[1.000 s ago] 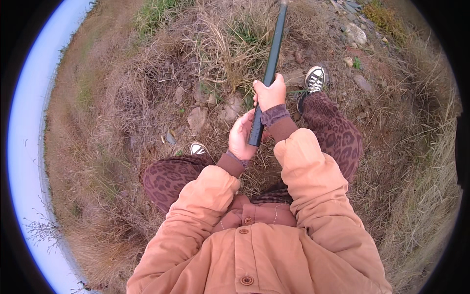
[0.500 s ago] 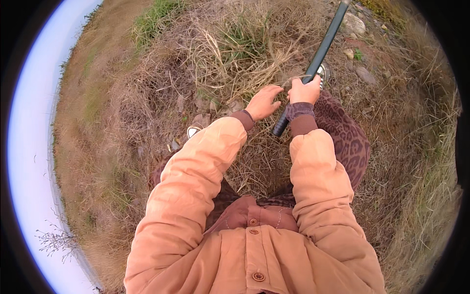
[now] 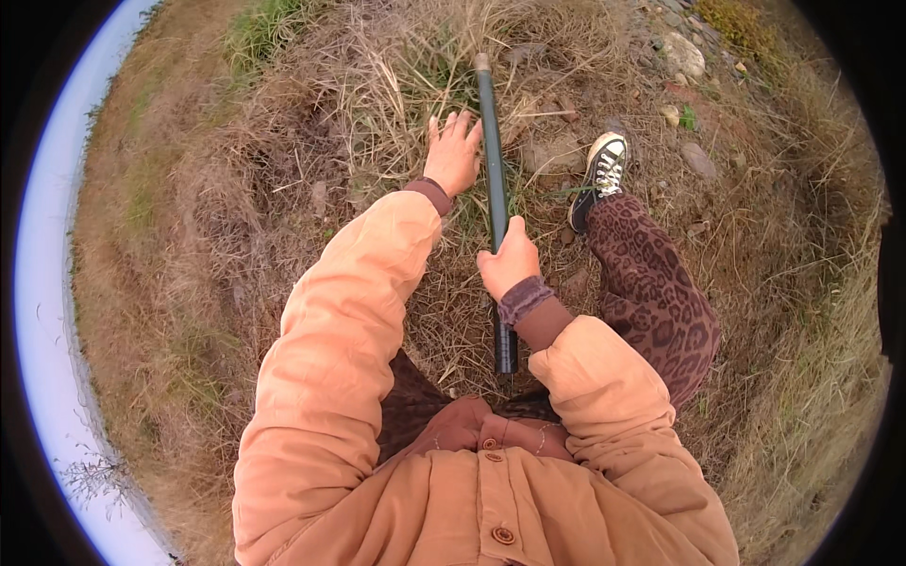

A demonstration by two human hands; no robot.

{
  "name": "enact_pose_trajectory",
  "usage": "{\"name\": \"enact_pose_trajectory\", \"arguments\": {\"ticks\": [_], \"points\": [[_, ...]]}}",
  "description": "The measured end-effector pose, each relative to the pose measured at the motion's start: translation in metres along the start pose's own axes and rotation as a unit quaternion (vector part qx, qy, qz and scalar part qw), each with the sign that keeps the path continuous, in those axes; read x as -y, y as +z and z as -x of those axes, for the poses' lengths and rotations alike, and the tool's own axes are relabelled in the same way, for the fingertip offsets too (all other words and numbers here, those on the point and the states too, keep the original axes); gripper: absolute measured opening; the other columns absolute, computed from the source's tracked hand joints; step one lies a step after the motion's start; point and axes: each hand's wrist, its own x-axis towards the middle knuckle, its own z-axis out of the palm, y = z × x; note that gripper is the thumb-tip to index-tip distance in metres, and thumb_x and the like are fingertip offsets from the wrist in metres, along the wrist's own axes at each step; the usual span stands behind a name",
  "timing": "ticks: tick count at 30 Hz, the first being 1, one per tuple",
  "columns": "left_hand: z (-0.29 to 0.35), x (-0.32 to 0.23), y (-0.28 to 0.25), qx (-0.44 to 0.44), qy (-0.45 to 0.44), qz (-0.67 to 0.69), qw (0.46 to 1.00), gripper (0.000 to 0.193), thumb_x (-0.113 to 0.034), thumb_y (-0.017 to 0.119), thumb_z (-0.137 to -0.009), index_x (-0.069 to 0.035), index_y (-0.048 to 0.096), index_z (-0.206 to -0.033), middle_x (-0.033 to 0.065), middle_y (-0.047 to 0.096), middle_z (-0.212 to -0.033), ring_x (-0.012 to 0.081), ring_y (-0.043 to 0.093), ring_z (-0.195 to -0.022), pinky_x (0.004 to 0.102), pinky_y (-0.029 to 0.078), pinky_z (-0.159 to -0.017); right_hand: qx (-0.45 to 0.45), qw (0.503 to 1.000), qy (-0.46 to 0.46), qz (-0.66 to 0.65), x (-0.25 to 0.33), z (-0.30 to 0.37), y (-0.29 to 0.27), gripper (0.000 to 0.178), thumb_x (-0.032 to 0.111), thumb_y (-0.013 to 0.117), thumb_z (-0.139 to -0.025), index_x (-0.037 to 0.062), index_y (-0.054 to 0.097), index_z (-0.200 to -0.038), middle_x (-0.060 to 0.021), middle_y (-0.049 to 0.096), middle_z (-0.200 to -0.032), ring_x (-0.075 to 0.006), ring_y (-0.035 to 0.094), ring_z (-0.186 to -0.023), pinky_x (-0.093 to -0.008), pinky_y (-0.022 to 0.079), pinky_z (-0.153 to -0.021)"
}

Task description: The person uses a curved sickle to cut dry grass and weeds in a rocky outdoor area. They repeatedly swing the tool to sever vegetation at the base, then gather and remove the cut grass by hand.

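A dark green pole [image 3: 494, 156] points away from me, with a pale tan tip at its far end and a black, ringed lower end near my lap. About its lower half, my right hand [image 3: 511, 258] is closed, thumb along the top. To the left of the pole's upper part, my left hand [image 3: 455, 154] is spread with its fingers stretched toward the tuft of dry grass [image 3: 406, 94]. It holds nothing that I can see. Whether its fingertips touch the grass or the pole's side, I cannot tell.
My right foot, in a black and white sneaker [image 3: 604, 174], is planted right of the pole. Stones [image 3: 683, 55] lie at the upper right. A flat rock [image 3: 552, 156] sits between pole and shoe. Green grass [image 3: 269, 33] grows at the upper left.
The pole has swung from a rightward slant to nearly straight ahead and come closer to me. My right hand moved left and nearer with it; my left hand moved left and spread its fingers.
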Motion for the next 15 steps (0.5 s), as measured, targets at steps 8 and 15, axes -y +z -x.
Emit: {"name": "enact_pose_trajectory", "arguments": {"ticks": [8,15], "points": [[0.013,-0.01,0.034,-0.021,0.342,0.01,0.939,0.033,-0.013,0.051,-0.074,-0.011,0.052,-0.107,0.0076,0.04,-0.125,0.026,0.026,-0.126,0.0546,0.013,-0.104,0.053,0.984,0.044,-0.162,0.025,0.013,-0.03,0.03,0.002,0.056,-0.07,-0.001,0.032,-0.087,-0.0118,0.05,-0.059,-0.0207,0.055,-0.045,-0.0325,0.043,-0.039],[-0.041,-0.007,0.068,0.031,0.152,-0.018,0.988,0.031,-0.006,0.047,-0.076,-0.003,0.051,-0.107,0.0099,0.045,-0.113,0.0238,0.046,-0.093,0.0398,0.038,-0.08,0.065,0.974,0.052,-0.213,0.038,0.014,-0.047,0.029,0.002,0.056,-0.07,-0.0004,0.035,-0.089,-0.0067,0.048,-0.057,-0.0144,0.049,-0.037,-0.0279,0.039,-0.032]]}}
